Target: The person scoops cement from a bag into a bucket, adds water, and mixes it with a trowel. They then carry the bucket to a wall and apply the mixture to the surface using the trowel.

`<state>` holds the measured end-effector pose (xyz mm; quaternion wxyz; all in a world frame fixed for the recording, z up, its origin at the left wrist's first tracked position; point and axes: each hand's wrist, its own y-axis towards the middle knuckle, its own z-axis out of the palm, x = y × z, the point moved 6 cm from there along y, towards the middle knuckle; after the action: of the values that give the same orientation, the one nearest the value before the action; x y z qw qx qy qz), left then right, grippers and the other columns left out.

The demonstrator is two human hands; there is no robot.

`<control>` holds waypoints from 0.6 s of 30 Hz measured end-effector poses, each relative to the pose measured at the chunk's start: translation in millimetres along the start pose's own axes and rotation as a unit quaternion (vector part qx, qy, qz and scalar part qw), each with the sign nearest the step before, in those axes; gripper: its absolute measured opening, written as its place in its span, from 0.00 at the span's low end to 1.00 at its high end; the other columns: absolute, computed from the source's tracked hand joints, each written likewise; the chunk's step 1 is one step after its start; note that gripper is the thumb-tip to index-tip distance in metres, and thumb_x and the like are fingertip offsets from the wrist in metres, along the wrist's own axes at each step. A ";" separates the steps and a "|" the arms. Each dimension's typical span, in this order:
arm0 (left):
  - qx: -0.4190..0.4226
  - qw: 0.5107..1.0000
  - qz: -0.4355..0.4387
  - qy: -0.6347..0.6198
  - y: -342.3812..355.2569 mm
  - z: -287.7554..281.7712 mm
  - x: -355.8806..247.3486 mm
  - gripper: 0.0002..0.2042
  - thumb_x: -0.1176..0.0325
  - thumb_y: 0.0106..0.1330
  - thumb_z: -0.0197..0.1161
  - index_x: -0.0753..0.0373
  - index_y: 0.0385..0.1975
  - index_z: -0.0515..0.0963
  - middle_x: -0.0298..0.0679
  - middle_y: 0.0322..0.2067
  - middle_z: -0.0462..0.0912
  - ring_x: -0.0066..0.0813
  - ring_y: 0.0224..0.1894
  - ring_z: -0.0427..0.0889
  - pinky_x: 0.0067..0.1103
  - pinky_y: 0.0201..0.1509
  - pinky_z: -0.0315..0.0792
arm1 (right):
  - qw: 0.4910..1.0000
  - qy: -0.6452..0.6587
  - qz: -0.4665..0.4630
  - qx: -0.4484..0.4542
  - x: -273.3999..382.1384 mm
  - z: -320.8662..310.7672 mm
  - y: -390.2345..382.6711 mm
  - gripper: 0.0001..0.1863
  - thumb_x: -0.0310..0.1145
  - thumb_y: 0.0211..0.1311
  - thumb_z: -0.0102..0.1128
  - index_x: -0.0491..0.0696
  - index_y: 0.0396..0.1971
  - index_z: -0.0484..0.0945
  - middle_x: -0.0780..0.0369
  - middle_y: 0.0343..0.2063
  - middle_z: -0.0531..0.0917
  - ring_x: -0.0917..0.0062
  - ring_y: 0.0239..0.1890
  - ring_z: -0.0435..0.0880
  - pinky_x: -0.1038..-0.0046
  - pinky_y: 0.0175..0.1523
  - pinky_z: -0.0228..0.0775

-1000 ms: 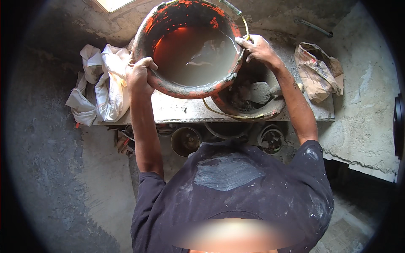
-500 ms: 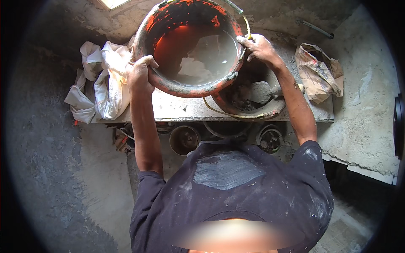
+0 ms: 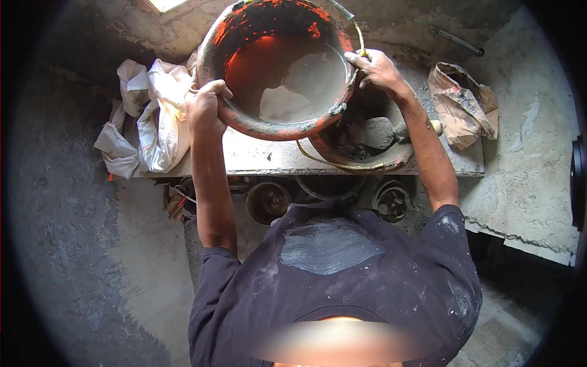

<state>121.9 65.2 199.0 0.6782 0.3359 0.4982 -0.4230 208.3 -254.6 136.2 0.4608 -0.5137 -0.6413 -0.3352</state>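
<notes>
A worn orange bucket (image 3: 269, 131) of murky grey liquid is held at the top middle. My left hand (image 3: 205, 109) is closed on its left rim, thumb over the edge. My right hand (image 3: 380, 74) grips the right rim beside a wire handle with a grip (image 3: 338, 8). Behind and below it, a second mortar-caked bucket (image 3: 364, 165) stands on the concrete ledge (image 3: 251, 158), with a caked trowel (image 3: 379, 132) in it, partly hidden by my right forearm.
White sacks (image 3: 161, 122) lie on the left, an open paper bag (image 3: 461, 107) on the right. Under the ledge are several containers (image 3: 268, 202). A broken-edged concrete slab (image 3: 520, 183) runs along the right; a metal pipe (image 3: 458, 40) lies at the back.
The held bucket and both my hands have shifted slightly up and right. The light reflections on the liquid have changed shape. My grip stays the same.
</notes>
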 end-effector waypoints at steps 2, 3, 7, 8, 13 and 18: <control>0.008 1.000 0.003 -0.007 -1.4 0.3 -1.2 0.14 0.89 0.39 0.52 0.71 0.30 0.68 0.38 0.22 0.72 0.23 0.19 0.72 0.16 0.23 0.68 | 1.000 0.005 -0.003 -0.004 -0.1 2.1 -1.3 0.21 0.48 0.59 0.56 0.42 0.32 0.75 0.67 0.22 0.76 0.86 0.21 0.75 0.83 0.23 0.70; 0.008 1.000 0.009 -0.004 -1.9 0.9 -1.7 0.15 0.89 0.39 0.52 0.71 0.30 0.68 0.38 0.21 0.72 0.23 0.19 0.72 0.16 0.23 0.68 | 1.000 0.009 -0.006 -0.009 0.0 1.8 -1.5 0.21 0.48 0.59 0.56 0.42 0.32 0.75 0.67 0.21 0.76 0.86 0.21 0.75 0.83 0.23 0.70; -0.010 1.000 0.001 0.006 -0.9 -0.4 0.1 0.15 0.89 0.39 0.52 0.71 0.31 0.69 0.38 0.21 0.72 0.22 0.19 0.72 0.16 0.22 0.68 | 1.000 0.008 -0.007 -0.006 -0.8 0.6 -1.5 0.21 0.48 0.60 0.55 0.42 0.32 0.75 0.67 0.21 0.76 0.86 0.21 0.75 0.83 0.23 0.70; -0.011 1.000 0.000 0.006 -0.7 -1.2 1.0 0.15 0.89 0.39 0.52 0.71 0.31 0.69 0.38 0.21 0.72 0.22 0.19 0.72 0.16 0.22 0.68 | 1.000 0.012 -0.007 -0.004 0.0 1.0 -2.7 0.21 0.48 0.59 0.55 0.42 0.32 0.75 0.67 0.21 0.76 0.86 0.21 0.75 0.83 0.23 0.70; 0.011 1.000 -0.004 -0.002 4.1 -4.5 6.2 0.16 0.89 0.38 0.53 0.72 0.31 0.68 0.38 0.21 0.73 0.23 0.19 0.72 0.16 0.22 0.68 | 1.000 0.015 -0.004 -0.008 0.8 1.0 -1.8 0.21 0.49 0.59 0.55 0.42 0.31 0.75 0.67 0.21 0.75 0.87 0.21 0.75 0.83 0.24 0.70; -0.010 1.000 -0.005 -0.021 10.7 -14.0 15.4 0.15 0.89 0.36 0.52 0.72 0.28 0.69 0.38 0.20 0.71 0.24 0.19 0.72 0.17 0.22 0.68 | 1.000 -0.004 -0.011 -0.014 5.1 1.9 2.7 0.20 0.49 0.59 0.56 0.44 0.28 0.75 0.68 0.20 0.75 0.86 0.20 0.75 0.82 0.24 0.69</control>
<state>128.4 78.2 180.7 0.6896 0.3180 0.4896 -0.4285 210.2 -250.4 140.2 0.4477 -0.5141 -0.6439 -0.3473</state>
